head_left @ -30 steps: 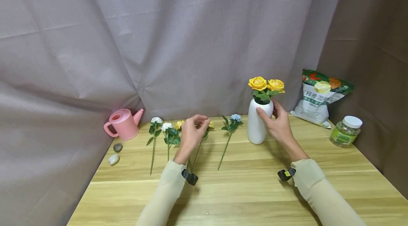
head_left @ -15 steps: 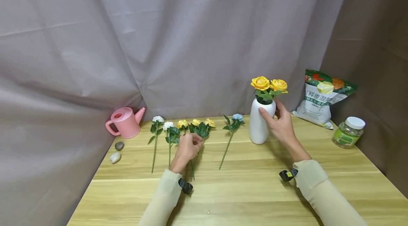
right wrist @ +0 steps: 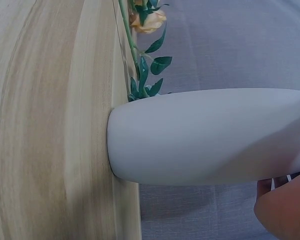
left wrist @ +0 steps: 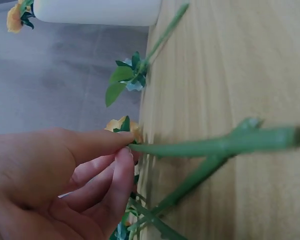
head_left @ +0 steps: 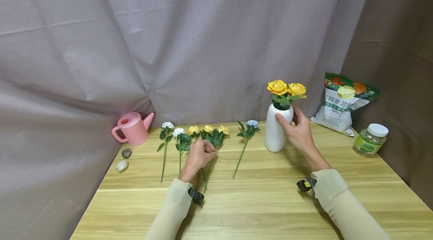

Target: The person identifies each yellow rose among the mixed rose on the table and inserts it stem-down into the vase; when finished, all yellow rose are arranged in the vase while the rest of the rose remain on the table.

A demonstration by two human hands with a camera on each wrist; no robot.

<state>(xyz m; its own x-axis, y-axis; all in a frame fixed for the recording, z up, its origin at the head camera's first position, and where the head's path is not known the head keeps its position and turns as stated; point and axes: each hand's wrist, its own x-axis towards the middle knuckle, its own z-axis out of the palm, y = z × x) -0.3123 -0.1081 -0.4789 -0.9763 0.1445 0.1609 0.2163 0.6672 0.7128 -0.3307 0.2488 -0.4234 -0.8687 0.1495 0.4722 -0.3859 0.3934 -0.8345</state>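
My left hand (head_left: 199, 154) is low over the table among the yellow roses, and its thumb and forefinger pinch a green stem (left wrist: 215, 147). That stem leads to the rightmost yellow rose (head_left: 223, 130); other stems cross beneath it. My right hand (head_left: 298, 131) holds the white vase (head_left: 272, 131) near its neck, thumb in front and fingers behind. The vase stands upright on the table with two large yellow roses (head_left: 286, 88) in its mouth. Between the hands lies a blue flower (head_left: 252, 123) with its stem pointing toward me.
Two white flowers (head_left: 178, 132) lie left of the yellow ones. A pink watering can (head_left: 133, 129) stands at the back left, with two stones (head_left: 122, 165) before it. At the right are a fertilizer bag (head_left: 333, 110) and a lidded jar (head_left: 368, 142). Grey cloth (head_left: 216, 44) hangs behind.
My left hand has come down from above the yellow roses to the stems and now pinches one. My right hand keeps its hold on the vase; the view has shifted slightly.
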